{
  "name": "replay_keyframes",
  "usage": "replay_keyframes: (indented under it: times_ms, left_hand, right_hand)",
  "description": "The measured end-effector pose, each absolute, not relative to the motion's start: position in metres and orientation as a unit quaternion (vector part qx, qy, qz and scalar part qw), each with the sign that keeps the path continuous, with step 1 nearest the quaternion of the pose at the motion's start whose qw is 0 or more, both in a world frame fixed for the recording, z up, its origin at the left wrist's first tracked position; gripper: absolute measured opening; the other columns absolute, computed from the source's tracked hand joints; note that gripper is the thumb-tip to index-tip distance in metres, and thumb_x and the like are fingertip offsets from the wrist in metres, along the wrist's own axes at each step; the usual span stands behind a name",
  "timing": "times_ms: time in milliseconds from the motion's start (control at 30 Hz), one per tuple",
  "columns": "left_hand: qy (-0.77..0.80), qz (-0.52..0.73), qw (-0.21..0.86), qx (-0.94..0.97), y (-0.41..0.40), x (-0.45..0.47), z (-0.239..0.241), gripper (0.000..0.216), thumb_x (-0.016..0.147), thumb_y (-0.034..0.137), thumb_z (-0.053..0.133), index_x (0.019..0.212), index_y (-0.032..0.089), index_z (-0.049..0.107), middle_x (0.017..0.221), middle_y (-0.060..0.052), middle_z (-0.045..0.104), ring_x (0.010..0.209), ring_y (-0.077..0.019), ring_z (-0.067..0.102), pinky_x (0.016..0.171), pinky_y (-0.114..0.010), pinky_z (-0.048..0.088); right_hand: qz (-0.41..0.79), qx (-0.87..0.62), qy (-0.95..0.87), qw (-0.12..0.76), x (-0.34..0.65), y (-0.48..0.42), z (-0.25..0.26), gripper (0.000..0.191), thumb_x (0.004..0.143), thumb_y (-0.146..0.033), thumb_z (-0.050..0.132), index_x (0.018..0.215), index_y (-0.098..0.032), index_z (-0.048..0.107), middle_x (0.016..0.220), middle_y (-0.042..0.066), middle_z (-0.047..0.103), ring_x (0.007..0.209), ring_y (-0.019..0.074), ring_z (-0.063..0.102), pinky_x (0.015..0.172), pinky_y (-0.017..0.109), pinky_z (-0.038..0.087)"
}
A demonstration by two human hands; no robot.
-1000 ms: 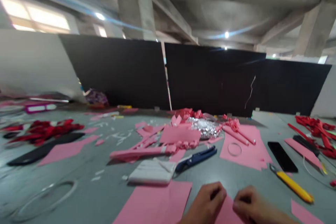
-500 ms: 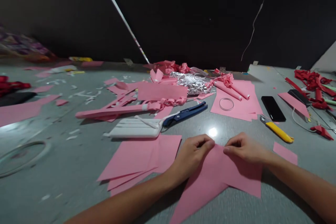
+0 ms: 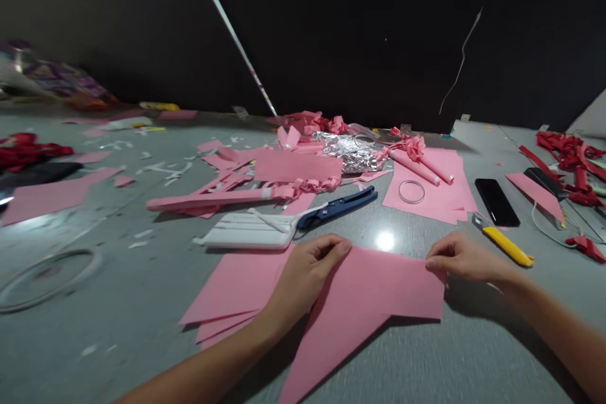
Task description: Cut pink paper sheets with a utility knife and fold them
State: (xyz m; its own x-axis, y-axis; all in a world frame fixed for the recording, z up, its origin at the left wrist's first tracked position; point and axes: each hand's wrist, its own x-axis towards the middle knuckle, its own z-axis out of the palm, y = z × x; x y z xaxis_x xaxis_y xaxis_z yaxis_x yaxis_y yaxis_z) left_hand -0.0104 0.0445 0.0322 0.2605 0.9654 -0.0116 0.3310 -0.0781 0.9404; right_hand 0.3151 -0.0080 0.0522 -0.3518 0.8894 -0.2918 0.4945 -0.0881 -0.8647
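Observation:
A folded sheet of pink paper (image 3: 364,290) lies before me on the grey table, its lower left part running to a long point toward the bottom edge. At its upper left edge, my left hand (image 3: 307,274) pinches the paper between thumb and fingers. My right hand (image 3: 461,257) grips the upper right corner the same way. Beneath and beside my left forearm rests a stack of pink sheets (image 3: 231,287). Beyond that stack sit a white face mask (image 3: 249,231) and dark blue cutting pliers (image 3: 338,208).
To the right are a yellow cutter knife (image 3: 509,246) and a black phone (image 3: 496,202). A metal ring (image 3: 411,191) lies on pink sheets (image 3: 445,202). Crumpled foil (image 3: 350,153) and paper scraps fill the back. A larger ring (image 3: 47,281) is at left.
My hands have moved apart along the paper's top edge, the left one leftward and the right one to the right corner. The paper has shifted left and its top edge is more stretched out.

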Motion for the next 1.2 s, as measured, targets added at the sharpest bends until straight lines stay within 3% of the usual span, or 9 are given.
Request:
replay_keyframes:
  times_ms: [300, 433, 567, 733, 833, 900, 1000, 1100, 1200]
  left_hand:
    - [0.486, 0.285, 0.443, 0.697, 0.040, -0.016, 0.026, 0.043, 0.099, 0.053, 0.059, 0.071, 0.021, 0.067, 0.064, -0.001, 0.062, 0.061, -0.0190, 0.057, 0.057, -0.029, 0.045]
    - [0.416, 0.277, 0.295, 0.814, 0.036, -0.014, 0.029, 0.027, 0.103, 0.039, 0.061, 0.109, 0.020, 0.078, 0.115, -0.012, 0.079, 0.109, -0.0313, 0.070, 0.098, -0.046, 0.057]
    - [0.265, 0.177, 0.123, 0.940, 0.027, -0.006, 0.017, 0.044, 0.114, 0.036, 0.052, 0.152, 0.017, 0.060, 0.165, -0.019, 0.057, 0.151, -0.0350, 0.054, 0.123, -0.055, 0.046]
    - [0.233, 0.027, 0.163, 0.958, 0.019, 0.001, -0.001, 0.088, 0.110, 0.064, 0.055, 0.176, 0.015, 0.023, 0.183, -0.019, 0.027, 0.170, -0.0348, 0.029, 0.135, -0.057, 0.029]
    - [0.215, 0.029, 0.170, 0.961, 0.018, -0.004, 0.004, 0.102, 0.103, 0.068, 0.064, 0.177, 0.013, 0.020, 0.183, -0.022, 0.023, 0.170, -0.0388, 0.025, 0.135, -0.062, 0.029]
    - [0.194, 0.061, 0.156, 0.967, 0.018, -0.008, 0.011, 0.086, 0.105, 0.055, 0.067, 0.172, 0.013, 0.033, 0.178, -0.022, 0.039, 0.165, -0.0399, 0.039, 0.131, -0.061, 0.038]
    - [0.176, 0.116, 0.135, 0.968, 0.016, -0.012, 0.020, 0.049, 0.109, 0.035, 0.056, 0.153, 0.014, 0.057, 0.150, -0.019, 0.071, 0.141, -0.0360, 0.066, 0.117, -0.053, 0.055]
    - [0.165, 0.136, 0.136, 0.967, 0.013, -0.013, 0.023, 0.047, 0.105, 0.041, 0.062, 0.144, 0.013, 0.062, 0.142, -0.020, 0.075, 0.131, -0.0385, 0.072, 0.110, -0.054, 0.060]
    - [0.163, 0.151, 0.102, 0.970, 0.009, -0.013, 0.024, 0.038, 0.104, 0.030, 0.060, 0.136, 0.011, 0.066, 0.140, -0.022, 0.076, 0.129, -0.0398, 0.073, 0.108, -0.053, 0.061]
  right_hand:
    - [0.414, -0.566, -0.688, 0.187, 0.332, -0.006, 0.054, 0.032, 0.100, -0.040, 0.065, 0.077, -0.020, 0.077, 0.069, 0.003, 0.074, 0.066, 0.0190, 0.067, 0.060, 0.031, 0.049]
    - [0.294, -0.598, -0.715, 0.212, 0.331, -0.014, 0.055, 0.021, 0.102, -0.035, 0.067, 0.100, -0.021, 0.082, 0.105, 0.012, 0.083, 0.098, 0.0304, 0.074, 0.088, 0.046, 0.058]
    - [0.131, -0.515, -0.826, 0.187, 0.306, -0.031, 0.043, 0.042, 0.111, -0.033, 0.059, 0.149, -0.019, 0.067, 0.159, 0.016, 0.065, 0.150, 0.0364, 0.055, 0.127, 0.061, 0.039]
    - [0.127, -0.442, -0.886, 0.061, 0.285, -0.047, 0.016, 0.074, 0.115, -0.054, 0.056, 0.175, -0.018, 0.034, 0.178, 0.016, 0.040, 0.167, 0.0319, 0.035, 0.139, 0.057, 0.023]
    - [0.164, -0.430, -0.887, 0.046, 0.292, -0.044, 0.017, 0.089, 0.110, -0.070, 0.055, 0.176, -0.018, 0.029, 0.180, 0.017, 0.035, 0.168, 0.0315, 0.032, 0.140, 0.059, 0.019]
    - [0.155, -0.417, -0.893, 0.068, 0.299, -0.041, 0.022, 0.096, 0.105, -0.074, 0.061, 0.176, -0.018, 0.030, 0.179, 0.018, 0.038, 0.168, 0.0324, 0.032, 0.140, 0.059, 0.016]
    - [0.096, -0.392, -0.906, 0.129, 0.306, -0.040, 0.029, 0.082, 0.108, -0.061, 0.066, 0.172, -0.021, 0.036, 0.172, 0.015, 0.051, 0.165, 0.0320, 0.039, 0.138, 0.060, 0.018]
    - [0.037, -0.357, -0.905, 0.229, 0.305, -0.049, 0.035, 0.059, 0.108, -0.041, 0.065, 0.161, -0.022, 0.049, 0.150, 0.013, 0.073, 0.145, 0.0318, 0.063, 0.128, 0.058, 0.037]
    - [0.020, -0.305, -0.901, 0.308, 0.297, -0.063, 0.038, 0.045, 0.101, -0.028, 0.065, 0.145, -0.017, 0.062, 0.116, 0.013, 0.085, 0.107, 0.0304, 0.078, 0.100, 0.051, 0.057]
